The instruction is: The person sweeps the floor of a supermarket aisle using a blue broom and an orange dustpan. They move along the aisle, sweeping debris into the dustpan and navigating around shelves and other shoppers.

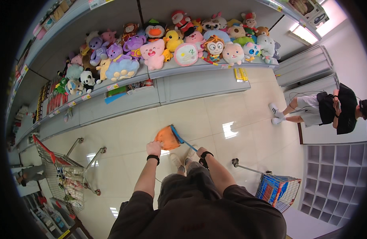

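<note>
My left hand [154, 148] grips an orange dustpan [168, 138] by its near left side. Dark smudges mark the pan's surface. In my right hand [202, 151] is the thin handle of a blue hand brush [177, 134], its head resting along the dustpan's right edge. Both tools are in front of my body, over the glossy tiled floor [189, 115]. Just below them are my light shoes [175, 160]. The brush's bristles are hard to make out, and the dustpan's grip is covered by my left hand.
Plush toys [152, 54] crowd a grey store shelf [183, 71] ahead. A shopping cart [64, 173] with goods stands left, another cart [273, 188] right. One person [346, 109] stands at the right beside metal panels [306, 64]; white cubbyholes [330, 176] are nearer.
</note>
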### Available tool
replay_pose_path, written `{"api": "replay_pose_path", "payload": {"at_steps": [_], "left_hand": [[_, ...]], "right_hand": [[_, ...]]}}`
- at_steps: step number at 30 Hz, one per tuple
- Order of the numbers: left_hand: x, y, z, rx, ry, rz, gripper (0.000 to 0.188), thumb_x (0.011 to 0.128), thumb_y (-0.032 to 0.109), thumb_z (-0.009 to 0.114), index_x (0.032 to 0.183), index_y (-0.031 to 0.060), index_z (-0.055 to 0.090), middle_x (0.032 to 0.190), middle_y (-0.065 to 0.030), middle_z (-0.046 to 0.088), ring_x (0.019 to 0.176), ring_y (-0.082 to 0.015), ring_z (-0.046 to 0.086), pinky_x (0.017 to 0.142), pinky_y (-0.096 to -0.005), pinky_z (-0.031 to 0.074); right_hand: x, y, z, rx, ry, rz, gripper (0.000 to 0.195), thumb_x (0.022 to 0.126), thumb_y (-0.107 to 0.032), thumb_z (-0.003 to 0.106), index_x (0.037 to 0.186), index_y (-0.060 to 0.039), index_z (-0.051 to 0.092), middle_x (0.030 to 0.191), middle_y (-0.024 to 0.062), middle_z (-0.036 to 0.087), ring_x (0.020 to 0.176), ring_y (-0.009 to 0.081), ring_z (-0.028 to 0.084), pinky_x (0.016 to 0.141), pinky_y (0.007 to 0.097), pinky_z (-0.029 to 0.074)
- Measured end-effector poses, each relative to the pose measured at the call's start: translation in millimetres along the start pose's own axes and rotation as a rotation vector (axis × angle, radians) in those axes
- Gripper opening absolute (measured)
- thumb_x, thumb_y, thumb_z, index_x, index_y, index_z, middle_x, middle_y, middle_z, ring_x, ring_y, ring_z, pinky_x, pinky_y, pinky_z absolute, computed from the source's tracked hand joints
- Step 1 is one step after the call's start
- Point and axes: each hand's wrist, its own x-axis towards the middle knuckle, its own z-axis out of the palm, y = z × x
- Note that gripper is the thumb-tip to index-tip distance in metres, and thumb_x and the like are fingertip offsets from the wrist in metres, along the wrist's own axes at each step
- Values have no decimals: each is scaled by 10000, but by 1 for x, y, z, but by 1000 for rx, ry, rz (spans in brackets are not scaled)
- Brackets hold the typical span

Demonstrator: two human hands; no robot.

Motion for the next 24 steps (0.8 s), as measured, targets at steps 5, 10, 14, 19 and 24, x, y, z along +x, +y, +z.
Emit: {"api": "replay_pose_path", "payload": {"at_steps": [5, 10, 14, 19, 24], "left_hand": [[-5, -3, -3, -26, 54, -22, 169, 860, 221, 538, 796, 151, 678, 833, -47, 681, 805, -215, 671, 668, -340, 528], [-7, -6, 2, -42, 36, -39, 150, 846, 226, 553, 838, 141, 677, 828, -56, 682, 801, -222, 669, 674, -347, 526], [-7, -12, 5, -76, 97, -34, 137, 840, 220, 561, 838, 145, 676, 807, -58, 681, 776, -229, 669, 668, -352, 526], [-8, -17, 8, -58, 108, -28, 157, 840, 240, 552, 792, 156, 676, 769, -64, 677, 748, -229, 670, 646, -354, 526], [-7, -18, 10, -7, 79, -40, 197, 860, 249, 529, 758, 157, 670, 766, -50, 679, 754, -219, 674, 629, -322, 524]], "right_hand": [[2, 31, -13, -436, -85, -255, 257, 781, -163, 506, 822, 20, 682, 899, 250, 654, 932, 371, 633, 775, 417, 495], [-7, 17, -32, -86, 43, 69, 305, 813, -154, 518, 1026, 32, 634, 1038, 253, 627, 981, 363, 616, 805, 422, 508], [-9, -21, -10, 109, 82, 178, 306, 830, -160, 521, 1047, 28, 628, 1048, 258, 622, 985, 368, 612, 807, 427, 512], [-3, -38, 32, -90, -41, -8, 256, 787, -150, 531, 865, 56, 663, 892, 260, 642, 873, 366, 638, 720, 429, 510], [-2, -18, 12, -55, -18, 15, 296, 793, -184, 550, 972, 23, 663, 1025, 250, 629, 1001, 378, 601, 828, 409, 495]]}}
